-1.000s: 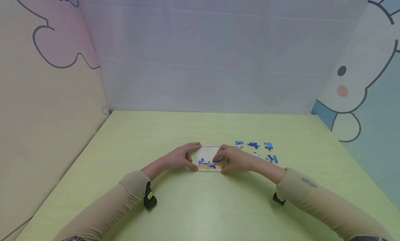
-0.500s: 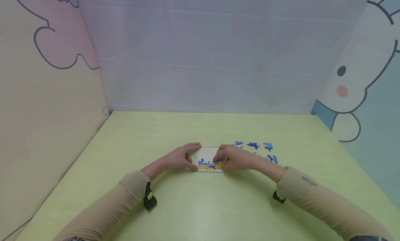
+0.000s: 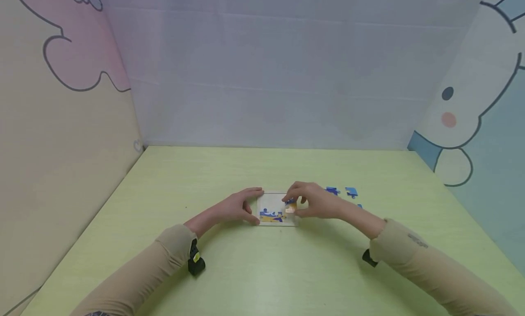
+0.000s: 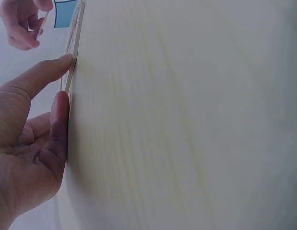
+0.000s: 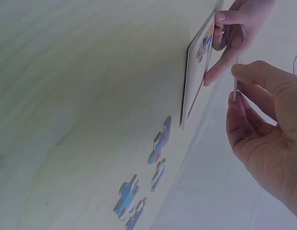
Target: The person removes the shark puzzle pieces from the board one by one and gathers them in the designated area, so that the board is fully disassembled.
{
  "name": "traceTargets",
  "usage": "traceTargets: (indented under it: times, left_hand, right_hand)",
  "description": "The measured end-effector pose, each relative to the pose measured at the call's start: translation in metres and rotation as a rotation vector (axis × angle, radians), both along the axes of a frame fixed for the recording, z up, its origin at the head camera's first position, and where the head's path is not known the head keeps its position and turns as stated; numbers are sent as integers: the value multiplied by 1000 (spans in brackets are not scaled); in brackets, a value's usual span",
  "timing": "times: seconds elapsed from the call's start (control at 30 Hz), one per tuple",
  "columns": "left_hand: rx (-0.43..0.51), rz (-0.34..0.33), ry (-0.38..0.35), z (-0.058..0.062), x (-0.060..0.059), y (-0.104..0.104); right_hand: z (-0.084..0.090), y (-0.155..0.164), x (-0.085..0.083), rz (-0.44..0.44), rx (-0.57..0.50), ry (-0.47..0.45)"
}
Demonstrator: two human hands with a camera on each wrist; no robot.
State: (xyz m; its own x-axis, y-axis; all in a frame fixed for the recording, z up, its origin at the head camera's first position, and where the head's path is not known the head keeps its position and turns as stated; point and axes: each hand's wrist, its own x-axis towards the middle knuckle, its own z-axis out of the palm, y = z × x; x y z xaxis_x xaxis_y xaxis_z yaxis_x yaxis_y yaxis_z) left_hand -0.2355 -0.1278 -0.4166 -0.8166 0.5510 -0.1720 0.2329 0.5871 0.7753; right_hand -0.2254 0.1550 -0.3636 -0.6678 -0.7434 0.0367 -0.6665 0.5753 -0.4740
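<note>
right hand (image 3: 316,202) pinches piece (image 3: 290,207) by edges

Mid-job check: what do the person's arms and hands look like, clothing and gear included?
The left hand and right hand wear no gloves. The left sleeve and right sleeve are beige; the right bears a small dark marking, unreadable here. Black devices sit at both wrists, the left one with a yellow-green patch.

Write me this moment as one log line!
left hand: touches tray edge | right hand: pinches puzzle piece, held clear of tray | tray: partly filled | loose pieces: on table, right of tray
</note>
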Motion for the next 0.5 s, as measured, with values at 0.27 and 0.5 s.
traceTargets:
  times: [0.27, 0.5]
  left_hand:
    - [-35, 4, 19, -2, -1, 0]
    - [-33, 15, 13, -2, 0, 1]
  right_hand:
    - [-3, 21, 4, -22, -62, 59]
    - [0, 44, 8, -46, -106, 111]
